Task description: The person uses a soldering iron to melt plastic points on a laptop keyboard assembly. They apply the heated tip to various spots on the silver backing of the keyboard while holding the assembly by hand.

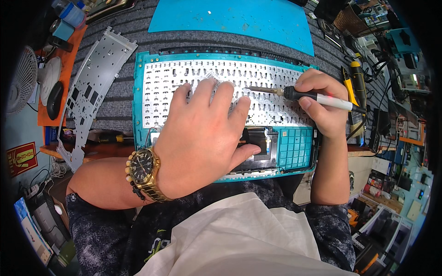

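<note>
My right hand (324,99) grips a soldering iron (287,93) with a black and white handle. Its metal tip points left, over or against the silver keyboard backing plate (271,110), just beyond my left fingers; contact cannot be made out. The plate, full of small cut-outs, sits in a teal laptop case (139,103) lying in front of me. My left hand (200,126), with a gold watch (142,166) on the wrist, spreads its fingers flat over the plate. It hides the case's lower left. A black part (269,154) shows beside my left thumb.
A loose perforated metal panel (94,78) leans at the left. Beyond the case lies a blue mat (230,18) on the ribbed grey bench cover. A yellow-and-black screwdriver (357,76) and cables are at the right. A fan (22,80) stands far left.
</note>
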